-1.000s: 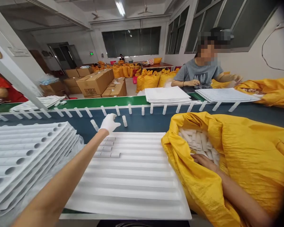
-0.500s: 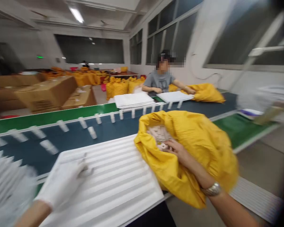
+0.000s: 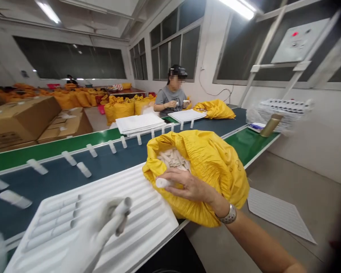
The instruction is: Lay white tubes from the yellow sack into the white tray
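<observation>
My left hand [image 3: 98, 231], in a white glove and somewhat blurred, is closed around a white tube [image 3: 124, 206] with a hollow end facing up. It hovers over a ridged white foam tray [image 3: 136, 189]. Several similar tubes [image 3: 58, 218] lie in the tray's grooves on the left. At the mouth of a yellow sack [image 3: 213, 159], my bare right hand [image 3: 191, 185] grips another white tube [image 3: 162, 182] between thumb and fingers. Loose white pieces [image 3: 173, 157] fill the sack's opening. A metal watch or bracelet circles my right wrist.
A dark conveyor belt [image 3: 102, 168] carries white tubes in a row along its far edge. Across it, a person [image 3: 170, 94] handles small white pieces beside stacked trays [image 3: 139, 123] and another yellow sack [image 3: 216, 110]. Cardboard boxes [image 3: 22, 117] stand left. A tray [image 3: 281, 214] lies on the floor.
My right hand has come out of the sack's mouth with a tube. My left hand, formerly low over the tray, now shows a tube in its grip. The view has shifted right.
</observation>
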The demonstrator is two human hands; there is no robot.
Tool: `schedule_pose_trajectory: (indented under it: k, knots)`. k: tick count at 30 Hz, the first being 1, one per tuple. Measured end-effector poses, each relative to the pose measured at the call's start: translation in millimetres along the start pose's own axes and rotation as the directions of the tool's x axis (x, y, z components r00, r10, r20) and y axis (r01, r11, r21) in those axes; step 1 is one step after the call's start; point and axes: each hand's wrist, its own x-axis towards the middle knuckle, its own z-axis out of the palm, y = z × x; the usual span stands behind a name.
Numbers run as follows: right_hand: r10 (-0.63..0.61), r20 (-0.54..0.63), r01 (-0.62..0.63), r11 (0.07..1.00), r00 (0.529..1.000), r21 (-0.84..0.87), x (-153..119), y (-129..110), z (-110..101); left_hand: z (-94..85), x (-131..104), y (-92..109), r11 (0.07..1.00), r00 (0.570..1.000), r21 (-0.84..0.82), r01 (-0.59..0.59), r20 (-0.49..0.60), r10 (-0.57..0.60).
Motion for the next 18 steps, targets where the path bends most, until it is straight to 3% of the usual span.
schedule_pose_trajectory:
  k: [4, 10, 13, 18]
  knots:
    - [-0.080, 0.054, 0.082, 0.996, 0.995, -0.026, 16.9, -7.7, 7.4, 18.4, -3.8, 20.2, 0.991, 0.992, -0.124, 0.044, 0.123, -0.028]
    - [-0.168, 0.065, 0.174, 0.980, 0.984, -0.099, 21.2, -5.7, 10.3, 23.0, -3.4, 18.9, 0.978, 0.990, -0.200, 0.059, 0.136, -0.032]
    - [-0.131, 0.099, 0.139, 0.988, 0.986, -0.069, 23.1, -10.5, 16.1, 29.8, -5.2, 16.4, 0.977, 0.992, -0.206, 0.057, 0.121, -0.032]
    - [0.033, 0.250, -0.043, 0.998, 0.968, 0.035, 28.6, -21.1, 28.2, 34.7, -11.1, 14.3, 0.974, 0.996, -0.223, -0.027, 0.074, 0.044]
